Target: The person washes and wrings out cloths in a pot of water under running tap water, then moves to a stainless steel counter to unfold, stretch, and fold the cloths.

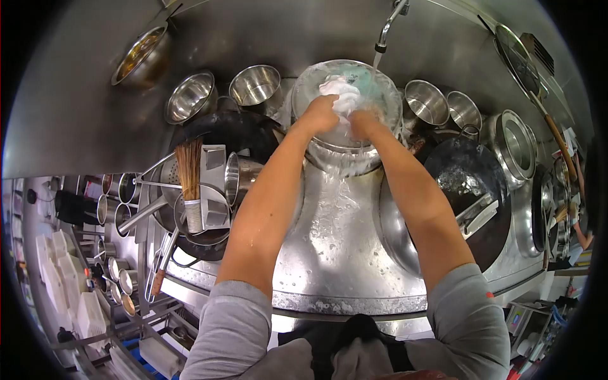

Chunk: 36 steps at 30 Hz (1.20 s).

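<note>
A large metal pot (300, 104) full of water stands at the back middle, under a running faucet (382, 43). A wet white cloth (342, 95) lies in the water with something pale green beside it. My left hand (320, 114) is closed on the left edge of the cloth, fingers pressed together. My right hand (367, 123) is at the cloth's lower right, blurred by motion and splashing water, so its fingers cannot be made out. Water runs over the pot's front rim onto the steel counter (342, 234).
Steel bowls and pots (255, 86) line the back wall. A black wok (468, 183) sits at the right. At the left are a bamboo brush (189, 171), ladles and strainers. Another person's arm (579, 231) shows at the far right.
</note>
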Motion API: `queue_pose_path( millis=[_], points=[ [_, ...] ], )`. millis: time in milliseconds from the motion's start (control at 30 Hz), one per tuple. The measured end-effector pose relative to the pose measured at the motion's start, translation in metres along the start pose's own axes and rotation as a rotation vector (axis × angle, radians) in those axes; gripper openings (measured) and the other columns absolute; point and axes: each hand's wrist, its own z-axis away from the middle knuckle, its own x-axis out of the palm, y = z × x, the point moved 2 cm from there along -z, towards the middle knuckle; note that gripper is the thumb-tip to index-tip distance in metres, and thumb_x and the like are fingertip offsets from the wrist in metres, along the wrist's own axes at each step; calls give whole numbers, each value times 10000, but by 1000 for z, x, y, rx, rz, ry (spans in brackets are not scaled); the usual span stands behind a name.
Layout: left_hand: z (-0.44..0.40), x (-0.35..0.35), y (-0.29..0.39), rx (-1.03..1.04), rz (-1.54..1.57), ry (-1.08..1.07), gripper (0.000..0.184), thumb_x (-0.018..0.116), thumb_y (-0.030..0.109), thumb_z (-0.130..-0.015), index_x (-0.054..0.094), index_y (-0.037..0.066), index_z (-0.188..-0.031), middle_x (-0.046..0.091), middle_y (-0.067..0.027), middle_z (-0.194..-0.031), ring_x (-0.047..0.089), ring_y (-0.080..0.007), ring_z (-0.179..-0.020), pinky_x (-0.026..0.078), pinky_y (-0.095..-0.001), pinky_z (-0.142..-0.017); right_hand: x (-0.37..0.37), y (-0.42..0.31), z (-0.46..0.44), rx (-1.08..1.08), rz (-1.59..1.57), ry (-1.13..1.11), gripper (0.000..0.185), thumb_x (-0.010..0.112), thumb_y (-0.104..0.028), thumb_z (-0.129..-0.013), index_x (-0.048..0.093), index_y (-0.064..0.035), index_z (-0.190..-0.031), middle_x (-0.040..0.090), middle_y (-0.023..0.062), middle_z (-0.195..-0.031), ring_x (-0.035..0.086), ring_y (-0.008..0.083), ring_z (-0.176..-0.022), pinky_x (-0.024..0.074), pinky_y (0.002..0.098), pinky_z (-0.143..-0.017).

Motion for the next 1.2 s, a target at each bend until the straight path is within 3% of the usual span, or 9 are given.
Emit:
queue_pose_path(
  millis=[133,300,433,533,600,700,833,1067,1200],
  points=[
    [13,1,19,100,330,47,628,740,49,-771,551,-31,-1364,664,-219,-1224,648,-260,-1126,512,-350,-959,-143,-55,34,139,-311,-154,330,715,-319,-835,738,-68,-1047,728,143,-1040,699,287,-958,539,420,-834],
    [10,-11,53,-161,391,95,385,696,172,-858,640,1,-1198,684,-145,-1109,650,-204,-998,523,-356,-895,-266,-56,89,13,-1362,257,254,601,-137,-971,664,51,-1130,702,119,-1092,680,210,-966,534,342,-887],
    [-3,-6,61,21,1144,201,343,666,196,-847,649,-16,-1116,698,-124,-1018,667,-266,-937,533,-376,-846,-235,-37,135,174,-1909,529,375,530,-208,-1011,548,91,-1237,674,191,-1134,698,287,-964,588,413,-885],
    [28,0,100,69,1795,33,380,637,246,-897,614,-61,-1121,684,-149,-1059,669,-307,-960,534,-408,-898,-161,-75,143,442,-2040,52,667,469,-562,-1011,510,14,-1343,629,223,-1228,693,375,-959,585,537,-856],
    [54,13,107,-142,1584,119,428,632,308,-918,609,-67,-1123,684,-158,-1085,672,-317,-960,529,-421,-903,-138,-105,147,293,-2227,116,808,450,-692,-958,470,-23,-1412,594,205,-1284,650,344,-1109,544,554,-929],
    [96,26,85,-303,617,161,583,624,420,-943,588,-107,-1189,657,-272,-1123,652,-383,-1018,509,-482,-950,-109,-122,164,245,-2157,27,505,593,-368,-992,517,-16,-1346,645,141,-1224,660,253,-1096,572,413,-902],
    [195,31,84,131,-279,391,745,701,392,-864,440,11,-1448,383,-303,-1495,337,-448,-1421,307,-620,-1116,-81,-134,192,139,-2060,-76,418,638,-171,-945,527,-12,-1316,662,124,-1127,685,220,-966,593,366,-792],
    [250,53,75,652,-435,203,563,719,241,-800,578,146,-1337,392,-189,-1519,344,-409,-1429,347,-545,-1141,-59,-150,256,81,-1941,-796,395,717,-116,-861,596,-7,-1221,689,130,-961,693,208,-826,581,322,-657],
    [255,88,46,253,-514,-217,354,675,199,-817,642,77,-1148,605,-204,-1266,597,-400,-1169,521,-449,-938,-47,-189,274,67,-1110,-578,397,726,-124,-819,629,19,-1177,700,183,-913,706,268,-789,586,396,-693]
  ],
)
